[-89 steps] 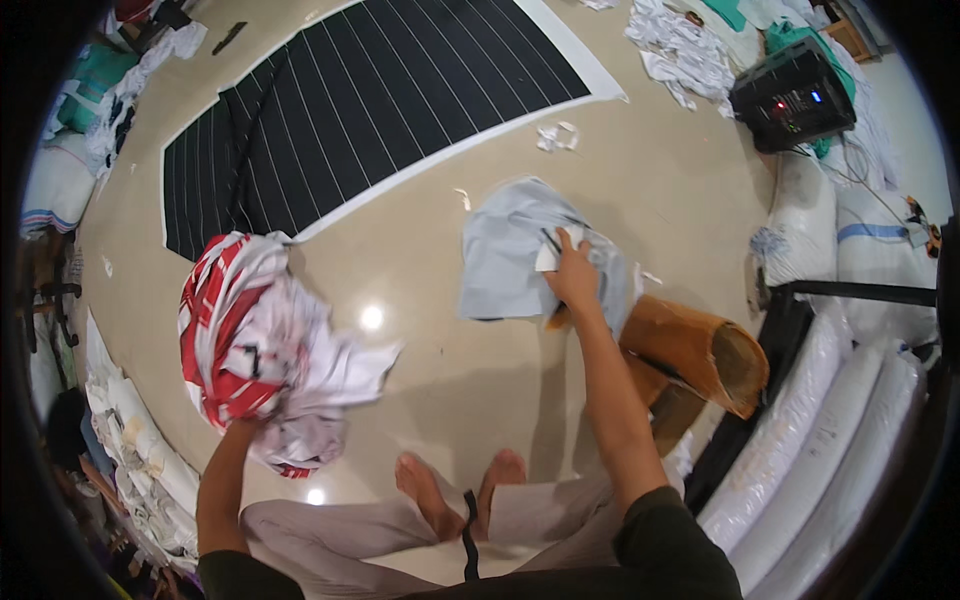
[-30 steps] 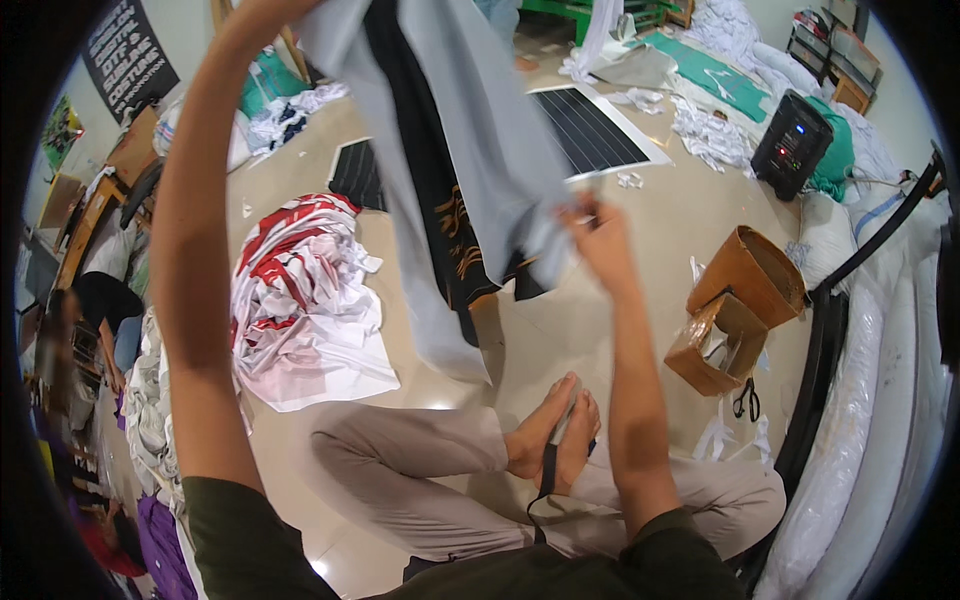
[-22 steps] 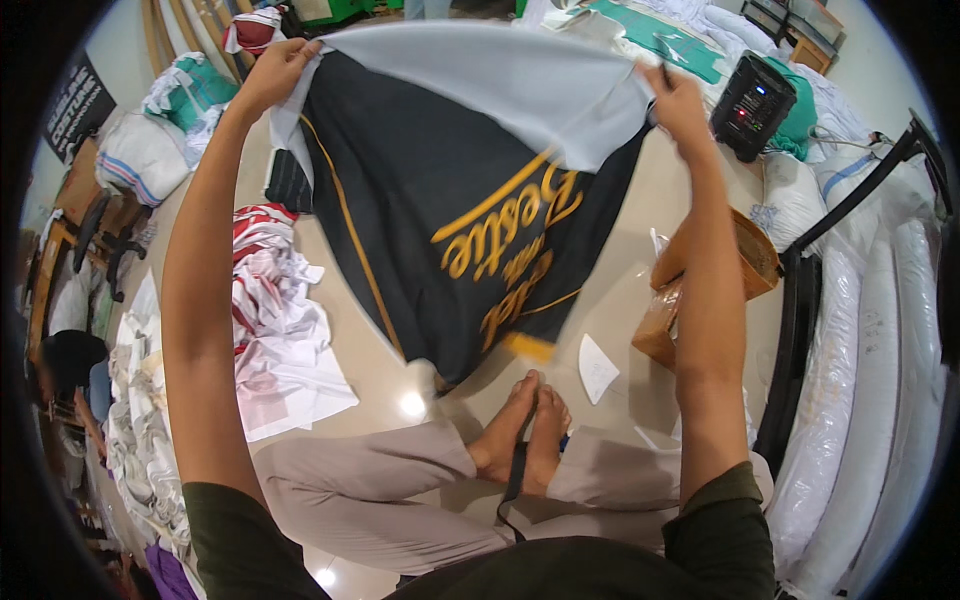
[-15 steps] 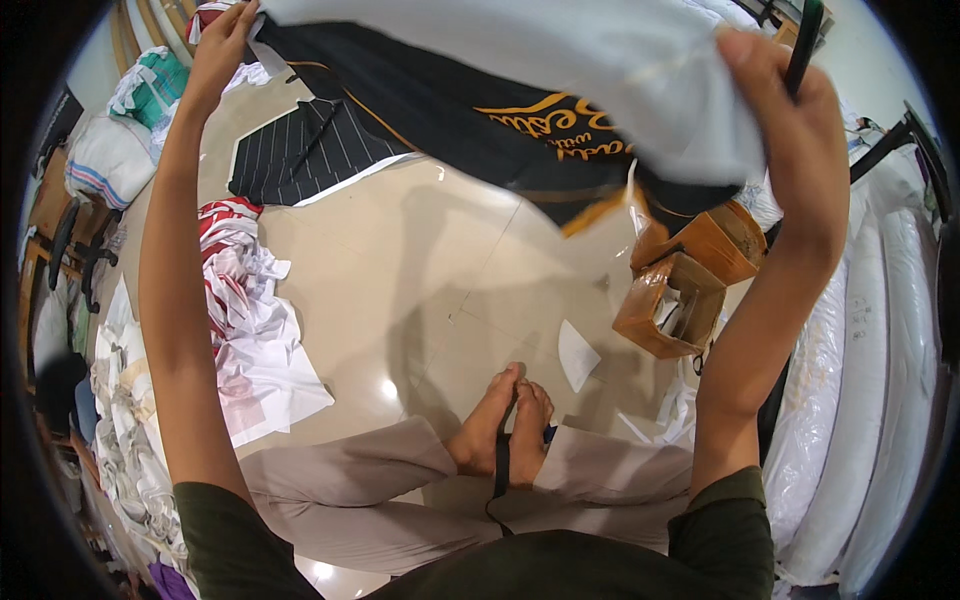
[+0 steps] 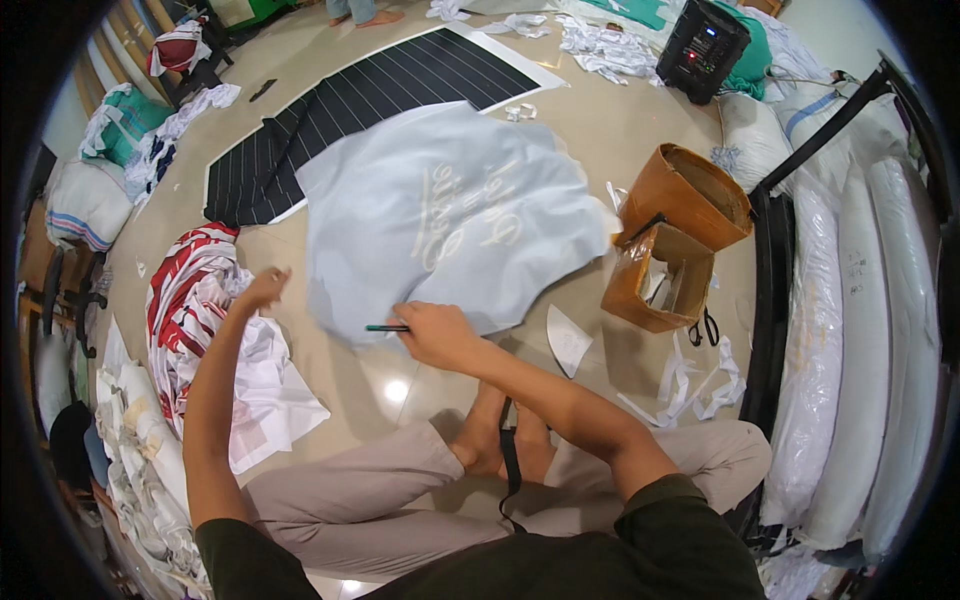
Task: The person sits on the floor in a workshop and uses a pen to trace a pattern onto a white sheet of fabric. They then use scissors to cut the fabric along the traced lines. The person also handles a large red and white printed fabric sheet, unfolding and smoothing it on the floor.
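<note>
A pale grey-blue cloth piece (image 5: pixel 440 240) lies spread on the floor, lettering showing faintly through it from the underside. My right hand (image 5: pixel 432 330) is closed on a dark green pen (image 5: pixel 376 328) at the cloth's near edge. My left hand (image 5: pixel 262 290) is raised to the left of the cloth, fingers loosely apart with nothing in them, beside a crumpled heap of red and white fabric (image 5: pixel 190 290). Beyond the cloth lies a black pinstriped piece (image 5: pixel 390 72) on white backing.
Two cardboard boxes (image 5: pixel 650 300), black scissors (image 5: pixel 708 328) and paper scraps (image 5: pixel 568 340) lie to the right. Farther right are wrapped rolls (image 5: pixel 805 360) and a black rail (image 5: pixel 770 300). A black speaker (image 5: pixel 700 50) stands at the back; another person's feet (image 5: pixel 372 18) show at the top.
The cloth, held up and stretched between both hands moments ago, now lies on the floor, grey-blue side up. Both hands have come down; the left has let go, the right moved leftward.
</note>
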### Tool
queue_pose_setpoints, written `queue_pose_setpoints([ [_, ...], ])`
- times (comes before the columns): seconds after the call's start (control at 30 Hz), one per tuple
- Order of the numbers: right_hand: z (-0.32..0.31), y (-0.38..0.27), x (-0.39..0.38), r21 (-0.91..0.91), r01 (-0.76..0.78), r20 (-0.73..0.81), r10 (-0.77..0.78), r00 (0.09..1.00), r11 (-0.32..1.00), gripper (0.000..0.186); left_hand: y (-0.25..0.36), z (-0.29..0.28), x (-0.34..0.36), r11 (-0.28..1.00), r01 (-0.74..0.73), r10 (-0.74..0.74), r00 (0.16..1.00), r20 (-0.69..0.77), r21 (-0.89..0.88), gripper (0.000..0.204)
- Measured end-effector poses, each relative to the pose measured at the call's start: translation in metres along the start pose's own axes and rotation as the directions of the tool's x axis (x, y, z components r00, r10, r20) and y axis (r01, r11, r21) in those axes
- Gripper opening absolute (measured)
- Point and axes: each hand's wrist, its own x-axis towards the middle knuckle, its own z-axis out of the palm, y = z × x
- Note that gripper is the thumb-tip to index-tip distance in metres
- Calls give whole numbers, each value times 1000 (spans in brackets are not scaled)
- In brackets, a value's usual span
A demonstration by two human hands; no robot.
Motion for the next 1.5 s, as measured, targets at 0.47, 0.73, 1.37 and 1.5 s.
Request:
queue_pose_setpoints([
  [0.47, -80, 266, -64, -219, -781, -522, 606, 600, 585, 36, -37, 147, -106, 903, 429, -399, 858, -323, 25, 54],
  [0.73, -60, 307, -80, -33, -742, -630, 562, 536, 670, 27, -25, 146, -136, 848, 513, -476, 848, -234, 135, 40],
  [1.37, -130, 204, -29, 715, -332, -485, 778, 399, 615, 24, -2, -2, -221, 549, 213, -425, 904, -51, -808, 32],
  [1.5, -137, 242, 2, 766, -375, -384, 839, 386, 523, 21, -2, -11, -162, 528, 220, -371, 929, 10, -821, 35],
])
